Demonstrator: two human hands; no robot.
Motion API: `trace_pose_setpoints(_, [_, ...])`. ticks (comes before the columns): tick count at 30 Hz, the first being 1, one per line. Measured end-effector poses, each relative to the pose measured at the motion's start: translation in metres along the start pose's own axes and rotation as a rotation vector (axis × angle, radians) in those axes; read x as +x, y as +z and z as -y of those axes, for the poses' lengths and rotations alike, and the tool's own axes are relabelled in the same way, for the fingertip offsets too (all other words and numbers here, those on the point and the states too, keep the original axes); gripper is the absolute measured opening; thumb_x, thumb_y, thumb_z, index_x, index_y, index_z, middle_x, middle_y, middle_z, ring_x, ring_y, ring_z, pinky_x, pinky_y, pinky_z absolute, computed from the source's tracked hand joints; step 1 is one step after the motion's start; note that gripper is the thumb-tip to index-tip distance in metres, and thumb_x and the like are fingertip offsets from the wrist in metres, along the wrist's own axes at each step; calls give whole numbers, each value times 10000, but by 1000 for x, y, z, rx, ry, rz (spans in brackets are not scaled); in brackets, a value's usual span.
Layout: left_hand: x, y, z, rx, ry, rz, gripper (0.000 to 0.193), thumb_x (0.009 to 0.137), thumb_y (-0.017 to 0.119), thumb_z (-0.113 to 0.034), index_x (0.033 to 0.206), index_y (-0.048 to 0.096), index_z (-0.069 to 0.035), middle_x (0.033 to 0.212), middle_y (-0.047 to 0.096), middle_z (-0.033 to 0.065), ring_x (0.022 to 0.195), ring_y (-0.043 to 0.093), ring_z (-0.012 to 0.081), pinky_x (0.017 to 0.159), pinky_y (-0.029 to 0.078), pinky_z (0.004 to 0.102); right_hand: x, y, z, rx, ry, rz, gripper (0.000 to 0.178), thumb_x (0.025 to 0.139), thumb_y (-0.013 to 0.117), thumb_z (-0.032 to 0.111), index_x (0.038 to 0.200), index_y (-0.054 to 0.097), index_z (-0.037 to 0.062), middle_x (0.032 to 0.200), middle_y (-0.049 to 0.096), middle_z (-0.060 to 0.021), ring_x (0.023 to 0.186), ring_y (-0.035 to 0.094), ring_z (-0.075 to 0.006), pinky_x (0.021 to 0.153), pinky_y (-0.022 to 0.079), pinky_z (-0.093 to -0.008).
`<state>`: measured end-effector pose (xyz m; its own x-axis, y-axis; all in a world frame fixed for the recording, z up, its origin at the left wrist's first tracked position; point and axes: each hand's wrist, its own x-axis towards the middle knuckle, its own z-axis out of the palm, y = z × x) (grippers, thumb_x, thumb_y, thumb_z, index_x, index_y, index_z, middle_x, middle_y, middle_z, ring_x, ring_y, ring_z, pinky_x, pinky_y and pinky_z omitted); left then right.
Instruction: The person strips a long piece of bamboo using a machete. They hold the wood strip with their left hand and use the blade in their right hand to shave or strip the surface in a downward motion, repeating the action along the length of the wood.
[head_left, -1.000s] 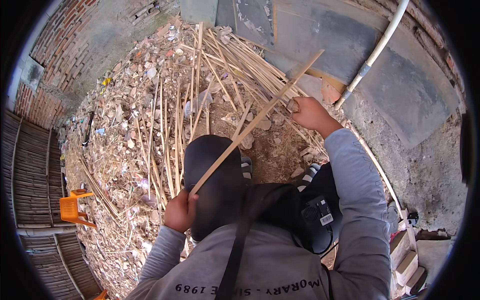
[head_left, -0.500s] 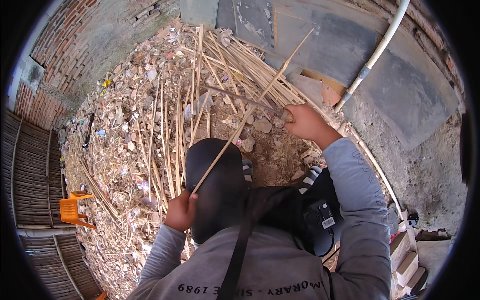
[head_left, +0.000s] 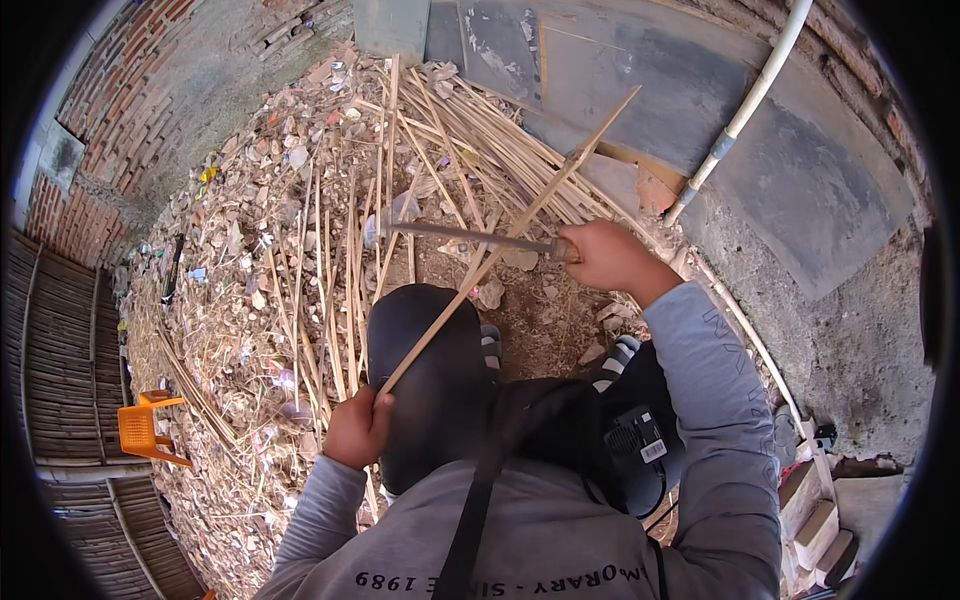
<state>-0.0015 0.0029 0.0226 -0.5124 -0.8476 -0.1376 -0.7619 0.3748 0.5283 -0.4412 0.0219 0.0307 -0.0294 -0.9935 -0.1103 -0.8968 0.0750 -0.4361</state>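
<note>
My left hand (head_left: 357,430) is closed around the near end of a long bamboo strip (head_left: 437,326), which slants up and to the right across my dark-covered knee. In my right hand (head_left: 612,258) I grip the handle of a long knife (head_left: 470,236), its narrow, dark blade pointing left. The blade crosses the strip around the middle of its length; whether it touches the strip I cannot tell. The strip's far end (head_left: 625,100) sticks out past my right hand, toward the grey panels.
Several bamboo strips (head_left: 500,125) lie piled beyond my hands, with others on the rubble-strewn ground (head_left: 235,290) to the left. An orange plastic chair (head_left: 140,432) stands at far left. Grey panels (head_left: 640,90) and a pale pipe (head_left: 745,110) lean along the right wall.
My right hand has moved a little down toward me, and the knife has come down along the strip, its blade now more level. The strip's far end has dropped slightly.
</note>
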Motion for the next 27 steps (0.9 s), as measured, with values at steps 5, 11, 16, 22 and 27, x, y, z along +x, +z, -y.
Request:
trace_pose_setpoints(5, [5, -2, 2, -49, 17, 26, 385, 1004, 573, -317, 800, 541, 7, 631, 572, 233, 602, 599, 436, 542, 435, 482, 4, 9, -17, -31, -84, -53, 240, 740, 695, 188, 922, 643, 39, 820, 663, -211, 836, 651, -424, 742, 514, -500])
trace_pose_setpoints(11, [12, -9, -5, -143, 5, 79, 432, 1009, 577, -359, 790, 557, 14, 645, 573, 230, 610, 598, 415, 561, 438, 463, -2, -6, -22, 36, -9, -204, 327, 742, 720, 213, 1044, 697, 90, 921, 700, -191, 904, 670, -401, 801, 531, -492])
trace_pose_setpoints(16, [19, -13, -8, -114, 37, 110, 436, 1008, 581, -353, 775, 559, 15, 647, 571, 231, 608, 598, 407, 562, 437, 463, -5, -7, 0, -67, -11, -37, 297, 733, 717, 208, 978, 669, 46, 874, 671, -221, 888, 652, -422, 783, 519, -497])
trace_pose_setpoints(22, [-2, -17, -19, 31, 12, 15, 369, 950, 659, -360, 879, 581, -6, 663, 610, 210, 633, 631, 408, 573, 480, 464, -6, 6, -43, 0, 26, -174, 305, 739, 700, 202, 1018, 683, 82, 935, 687, -192, 939, 660, -398, 801, 523, -513])
trace_pose_setpoints(27, [-24, -32, -7, 275, 158, -211, 318, 853, 776, -313, 871, 598, -50, 722, 644, 135, 609, 643, 367, 563, 505, 463, -4, 2, -32, -27, 37, -65, 305, 750, 706, 225, 1016, 686, 77, 952, 691, -193, 945, 664, -391, 803, 526, -503])
